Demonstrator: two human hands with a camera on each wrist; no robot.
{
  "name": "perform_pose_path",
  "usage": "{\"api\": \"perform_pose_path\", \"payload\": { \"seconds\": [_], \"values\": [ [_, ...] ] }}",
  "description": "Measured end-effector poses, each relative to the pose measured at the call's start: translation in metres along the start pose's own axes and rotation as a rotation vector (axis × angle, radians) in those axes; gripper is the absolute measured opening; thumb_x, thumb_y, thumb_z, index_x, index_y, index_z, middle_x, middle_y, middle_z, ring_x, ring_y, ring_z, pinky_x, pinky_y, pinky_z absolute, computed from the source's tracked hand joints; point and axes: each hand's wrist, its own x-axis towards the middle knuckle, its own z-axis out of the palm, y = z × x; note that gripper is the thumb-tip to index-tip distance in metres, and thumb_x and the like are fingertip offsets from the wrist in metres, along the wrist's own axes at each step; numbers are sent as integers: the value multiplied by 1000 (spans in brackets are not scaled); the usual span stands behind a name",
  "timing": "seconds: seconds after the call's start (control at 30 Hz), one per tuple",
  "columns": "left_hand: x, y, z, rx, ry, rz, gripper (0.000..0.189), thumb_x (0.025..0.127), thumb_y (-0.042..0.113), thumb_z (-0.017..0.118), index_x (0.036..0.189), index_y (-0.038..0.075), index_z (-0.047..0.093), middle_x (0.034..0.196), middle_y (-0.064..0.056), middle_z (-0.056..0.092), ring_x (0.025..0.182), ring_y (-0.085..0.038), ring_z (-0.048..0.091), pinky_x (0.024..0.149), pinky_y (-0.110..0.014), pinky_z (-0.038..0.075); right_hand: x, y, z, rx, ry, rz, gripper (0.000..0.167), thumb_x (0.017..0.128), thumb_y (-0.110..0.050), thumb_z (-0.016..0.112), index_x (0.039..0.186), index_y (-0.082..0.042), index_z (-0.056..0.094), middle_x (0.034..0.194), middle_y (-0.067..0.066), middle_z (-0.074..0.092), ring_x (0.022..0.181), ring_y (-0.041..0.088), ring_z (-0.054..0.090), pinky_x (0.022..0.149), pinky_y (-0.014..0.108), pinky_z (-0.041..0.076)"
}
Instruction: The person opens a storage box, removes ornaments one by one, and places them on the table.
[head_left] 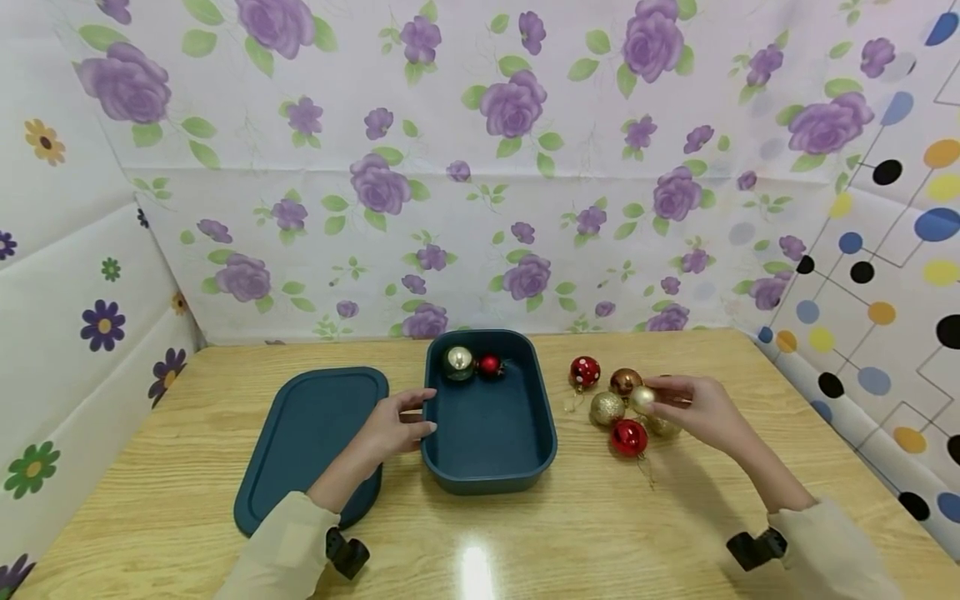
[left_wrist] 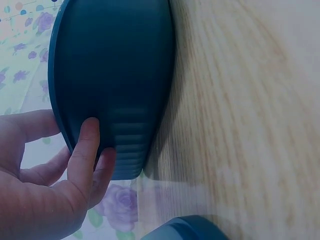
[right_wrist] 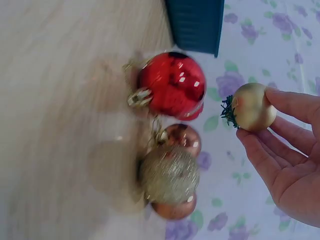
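My left hand (head_left: 392, 425) holds the left wall of a dark blue rectangular box (head_left: 487, 442); in the left wrist view some fingers (left_wrist: 89, 132) lie against its outer wall while others reach behind the rim. Inside the box, at the far end, sit a shiny pale gold bauble (head_left: 458, 363) and a small red bauble (head_left: 490, 365). Thumb and fingers of my right hand (head_left: 699, 408) pinch a small matte gold bauble (right_wrist: 254, 107), raised above other baubles. A bit of green tinsel shows at its end.
Right of the box lie a spotted red bauble (head_left: 585, 372), a copper bauble (head_left: 626, 382), a glittery gold bauble (head_left: 607, 408) and a shiny red bauble (head_left: 628, 437). Another gold bauble (head_left: 666, 427) is partly hidden by my hand. A blue lid (head_left: 318, 429) lies left of the box.
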Motion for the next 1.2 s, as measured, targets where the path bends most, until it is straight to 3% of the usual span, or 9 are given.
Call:
{"api": "perform_pose_path", "payload": {
  "seconds": [0.27,0.6,0.9,1.2],
  "values": [
    [0,1,0,-14,0,-5,52,87,2,59,136,8,43,137,-22,36,111,-31,49,73,-36,53,-16,18,-4,0,-10,19,38,82,-11,68,113,9,60,109,28,59,94,38,61,68,28,54],
    [0,1,0,-16,-7,12,52,87,2,59,136,6,43,136,-23,37,111,-31,49,75,-37,53,-30,39,3,-51,-16,15,35,78,-11,72,107,6,65,104,25,63,88,33,64,68,24,53],
    [-1,1,1,-17,1,9,51,87,1,58,136,6,43,136,-23,37,111,-31,49,74,-36,53,-33,40,9,-59,-98,28,37,77,-9,72,106,12,62,98,26,64,86,36,64,67,27,54],
    [-2,1,1,-23,1,9,51,87,1,58,136,7,43,136,-22,37,109,-30,50,73,-35,53,-32,40,12,-77,-116,16,37,75,-9,74,103,11,64,96,26,64,85,36,64,66,29,54]
  ]
}}
